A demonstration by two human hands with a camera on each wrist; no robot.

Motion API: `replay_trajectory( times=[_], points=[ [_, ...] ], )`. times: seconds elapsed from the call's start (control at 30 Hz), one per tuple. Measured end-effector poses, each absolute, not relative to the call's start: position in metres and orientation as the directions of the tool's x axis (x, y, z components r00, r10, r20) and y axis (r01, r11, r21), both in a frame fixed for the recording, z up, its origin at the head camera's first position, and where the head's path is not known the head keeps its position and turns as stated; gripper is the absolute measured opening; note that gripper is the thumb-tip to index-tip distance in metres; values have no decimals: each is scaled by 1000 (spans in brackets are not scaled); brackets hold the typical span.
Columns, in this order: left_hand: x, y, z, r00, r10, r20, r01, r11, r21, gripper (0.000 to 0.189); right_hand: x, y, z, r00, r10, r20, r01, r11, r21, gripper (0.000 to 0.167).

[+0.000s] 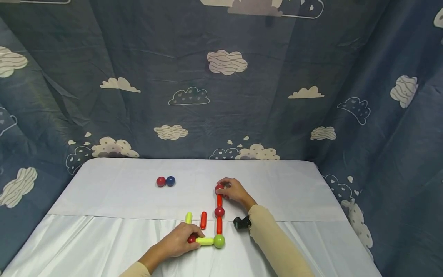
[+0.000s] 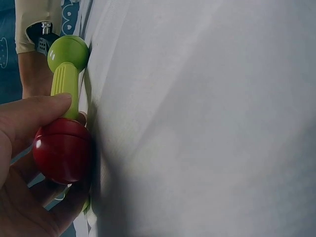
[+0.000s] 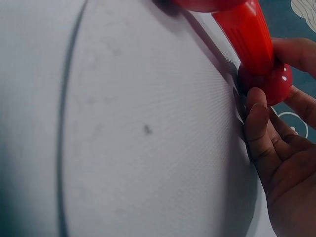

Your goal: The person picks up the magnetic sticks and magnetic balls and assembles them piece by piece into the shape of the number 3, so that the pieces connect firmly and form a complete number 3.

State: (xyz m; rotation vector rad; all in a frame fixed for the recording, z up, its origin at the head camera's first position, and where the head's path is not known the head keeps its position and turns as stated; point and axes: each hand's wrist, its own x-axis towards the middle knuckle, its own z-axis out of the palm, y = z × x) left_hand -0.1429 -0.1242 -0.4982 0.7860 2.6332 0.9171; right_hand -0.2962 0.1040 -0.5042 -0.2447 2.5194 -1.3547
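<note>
Rods and balls form a joined chain on the white table. My left hand [image 1: 181,239] holds the red ball [image 2: 63,150] at the near left, its thumb on the adjoining yellow-green rod [image 1: 205,241]. That rod meets a green ball [image 1: 219,241], from which a red rod [image 1: 219,225], a red ball [image 1: 219,212] and another red rod [image 1: 219,200] run away from me. At the far end my right hand [image 1: 238,192] grips a red ball [image 3: 274,85] between thumb and fingers. A second yellow-green rod [image 1: 188,217] shows beyond my left hand; its near end is hidden.
A loose red rod [image 1: 203,220] lies between the two sides of the chain. Farther back on the left, a red ball [image 1: 160,181] and a blue ball [image 1: 170,181] sit side by side. A dark cloud-print curtain [image 1: 242,111] surrounds the white table [image 1: 114,192].
</note>
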Motion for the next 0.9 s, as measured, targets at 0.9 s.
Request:
replay_trajectory(
  times=[0.9],
  points=[
    [-143,-123,-495,-828,558,-58,398,657,640,18,-264,117,-502,-920,-139,-366,331,223,-917,35]
  ],
)
